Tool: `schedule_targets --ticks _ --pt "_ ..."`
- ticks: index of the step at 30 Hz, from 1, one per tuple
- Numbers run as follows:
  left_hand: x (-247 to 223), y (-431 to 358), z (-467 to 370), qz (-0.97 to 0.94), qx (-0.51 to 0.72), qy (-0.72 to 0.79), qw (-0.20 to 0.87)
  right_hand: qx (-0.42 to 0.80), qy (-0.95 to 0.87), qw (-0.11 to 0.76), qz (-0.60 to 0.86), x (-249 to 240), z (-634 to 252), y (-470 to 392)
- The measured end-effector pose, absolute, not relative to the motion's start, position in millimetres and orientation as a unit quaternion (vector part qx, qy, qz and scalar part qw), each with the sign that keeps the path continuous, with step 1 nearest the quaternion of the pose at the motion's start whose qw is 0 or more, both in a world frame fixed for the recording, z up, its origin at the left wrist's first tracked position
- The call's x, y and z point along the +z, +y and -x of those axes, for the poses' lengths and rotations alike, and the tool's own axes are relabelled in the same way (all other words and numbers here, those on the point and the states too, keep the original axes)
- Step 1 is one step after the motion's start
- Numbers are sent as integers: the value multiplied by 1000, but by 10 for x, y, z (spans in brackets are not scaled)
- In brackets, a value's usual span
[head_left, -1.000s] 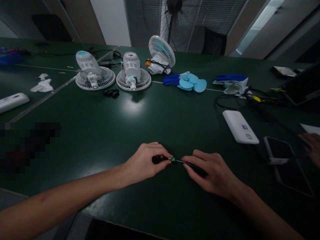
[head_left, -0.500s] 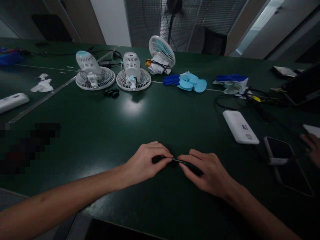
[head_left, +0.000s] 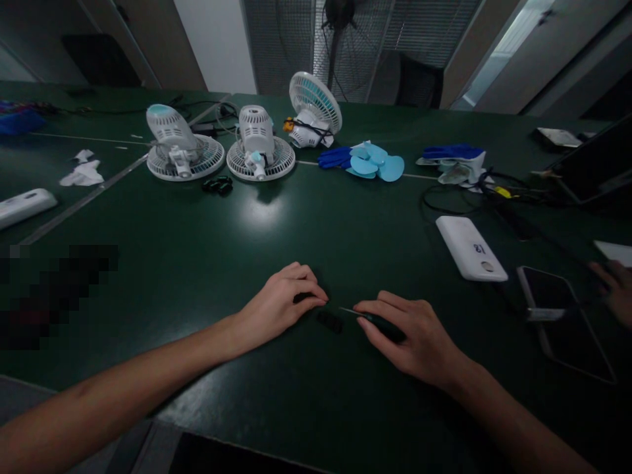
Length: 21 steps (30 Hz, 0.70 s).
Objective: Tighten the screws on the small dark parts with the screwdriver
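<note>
My right hand grips a screwdriver by its dark handle, the thin metal shaft pointing left. My left hand rests on the table with thumb and forefinger pinched together; a tiny dark bit shows at the fingertips, too small to name. Between the hands, just below the screwdriver's tip, a small dark block-like part lies on the green table. Neither hand is touching it. A gap separates the shaft's tip from my left fingertips.
Two white fan heads lie grille-down at the back, a third fan behind them. Small black parts, blue fan blades and gloves lie nearby. On the right are a white power bank, phones and another person's hand.
My left hand has drawn back left and slightly up, away from the screwdriver tip. The dark part on the table now shows between the hands. My right hand keeps hold of the screwdriver.
</note>
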<state>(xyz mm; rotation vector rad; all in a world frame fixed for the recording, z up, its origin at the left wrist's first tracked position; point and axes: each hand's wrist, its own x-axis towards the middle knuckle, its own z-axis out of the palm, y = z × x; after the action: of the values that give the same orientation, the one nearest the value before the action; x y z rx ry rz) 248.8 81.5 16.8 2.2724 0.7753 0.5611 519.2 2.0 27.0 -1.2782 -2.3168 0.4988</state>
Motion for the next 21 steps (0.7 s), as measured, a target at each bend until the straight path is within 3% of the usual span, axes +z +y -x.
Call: schedule_targets --ticks 7,12,21 --pt "303 695 -2447 -898 237 271 253 186 -833 233 467 267 -5237 14" --pt "330 474 -2314 -966 160 160 125 189 -818 264 474 256 -5299 22" --pt "187 683 -2001 -969 117 212 53 195 -814 268 477 270 -5301 3"
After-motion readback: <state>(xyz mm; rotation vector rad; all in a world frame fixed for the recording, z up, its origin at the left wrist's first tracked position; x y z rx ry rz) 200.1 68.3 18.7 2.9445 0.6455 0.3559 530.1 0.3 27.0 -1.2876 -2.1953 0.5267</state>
